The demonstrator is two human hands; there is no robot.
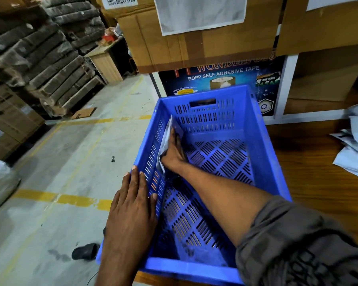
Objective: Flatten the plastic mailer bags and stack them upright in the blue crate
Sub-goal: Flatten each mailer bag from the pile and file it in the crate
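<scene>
The blue crate stands on the left end of a wooden table. Inside it a grey plastic mailer bag stands upright against the left wall. My right hand reaches down into the crate and presses the bag flat against that wall, fingers stretched along it. My left hand rests on the crate's left rim from outside, fingers straight, thumb hooked just inside the wall. More white and grey mailer bags lie in a loose heap on the table at the right edge.
The wooden table carries the crate. Behind it stand a tape carton and cardboard boxes. Left is concrete floor with yellow lines, stacked bundles, and a dark slipper by the crate's near corner.
</scene>
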